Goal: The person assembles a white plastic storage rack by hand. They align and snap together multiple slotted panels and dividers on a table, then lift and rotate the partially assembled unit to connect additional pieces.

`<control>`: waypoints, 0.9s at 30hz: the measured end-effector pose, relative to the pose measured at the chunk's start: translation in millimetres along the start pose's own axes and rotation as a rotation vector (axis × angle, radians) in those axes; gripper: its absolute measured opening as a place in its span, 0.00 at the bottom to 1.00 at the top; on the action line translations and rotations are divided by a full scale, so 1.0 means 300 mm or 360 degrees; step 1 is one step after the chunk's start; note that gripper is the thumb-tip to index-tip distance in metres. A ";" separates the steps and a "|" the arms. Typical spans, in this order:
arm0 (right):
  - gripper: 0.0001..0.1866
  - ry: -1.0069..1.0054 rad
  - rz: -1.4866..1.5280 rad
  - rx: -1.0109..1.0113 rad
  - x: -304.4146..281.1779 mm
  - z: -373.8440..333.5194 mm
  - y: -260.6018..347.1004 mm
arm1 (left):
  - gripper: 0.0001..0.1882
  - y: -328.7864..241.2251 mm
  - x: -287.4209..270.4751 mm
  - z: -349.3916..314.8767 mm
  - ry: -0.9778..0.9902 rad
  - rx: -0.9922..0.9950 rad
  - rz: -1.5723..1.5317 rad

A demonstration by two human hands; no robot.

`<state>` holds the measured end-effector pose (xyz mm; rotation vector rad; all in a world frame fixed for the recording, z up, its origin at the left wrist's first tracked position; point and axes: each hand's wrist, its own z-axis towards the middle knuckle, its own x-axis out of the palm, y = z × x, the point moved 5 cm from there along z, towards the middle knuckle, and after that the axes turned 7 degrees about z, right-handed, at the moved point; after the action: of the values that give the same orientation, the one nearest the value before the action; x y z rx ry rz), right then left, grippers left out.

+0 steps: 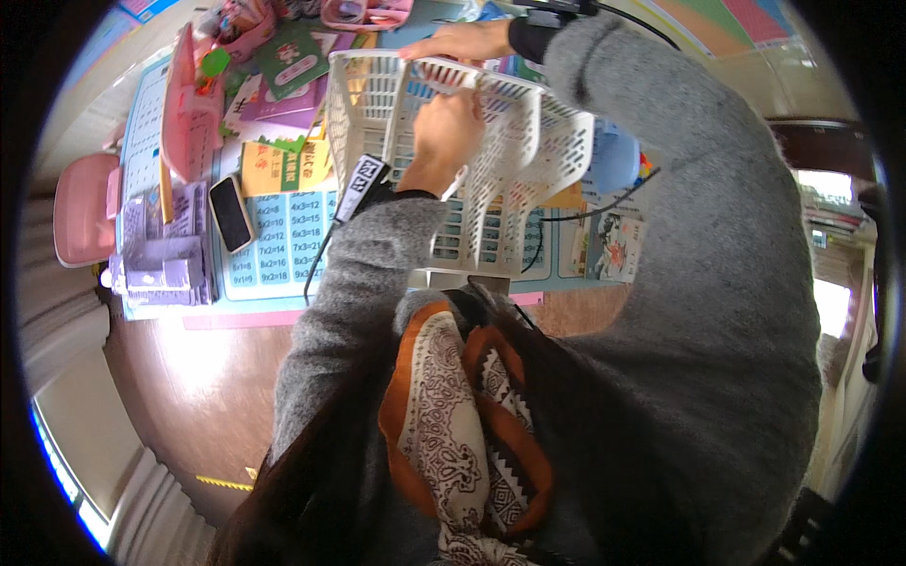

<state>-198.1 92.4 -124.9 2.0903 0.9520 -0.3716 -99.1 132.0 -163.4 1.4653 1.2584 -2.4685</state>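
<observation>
A white plastic storage basket [557, 151] with slotted walls and several compartments stands tilted on the desk in front of me. My left hand [448, 130] reaches into it, fingers curled against a divider; the fingertips are hidden. At the far rim, my right hand [461, 42] grips the basket's edge, its thumb side lying along the top and its other fingers out of sight. Left of the basket lie a yellow booklet [269, 170] and a dark-screened phone [231, 214].
Purple packs [170, 250] are stacked at the desk's left, below an upright pink case [184, 123]. Books and a dark green notebook [291, 61] are piled behind. A blue container [615, 158] stands right of the basket. A pink chair [83, 209] is beyond the left edge.
</observation>
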 end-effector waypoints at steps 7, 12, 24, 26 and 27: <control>0.48 -0.0494 0.0208 -0.0063 0.048 0.034 -0.042 | 0.15 -0.011 -0.004 0.001 -0.0014 0.0001 0.0079; 0.29 -0.0780 0.0104 -0.0886 -0.068 -0.049 0.142 | 0.16 -0.018 -0.006 0.000 -0.0019 0.0002 0.0012; 0.24 -0.1500 -0.0675 -0.0623 0.022 0.001 -0.049 | 0.14 -0.015 0.012 0.001 0.0133 0.0008 -0.0083; 0.24 -0.1486 -0.0305 -0.0522 -0.015 0.021 -0.107 | 0.12 -0.020 0.006 0.011 0.0160 0.0016 -0.0062; 0.25 -0.1503 -0.0354 -0.0736 -0.042 0.000 -0.077 | 0.12 -0.019 0.003 0.022 0.0165 0.0012 -0.0017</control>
<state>-223.7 95.3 -130.6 1.1594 0.5941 -1.0261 -106.6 132.1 -159.0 1.6119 1.2779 -2.4356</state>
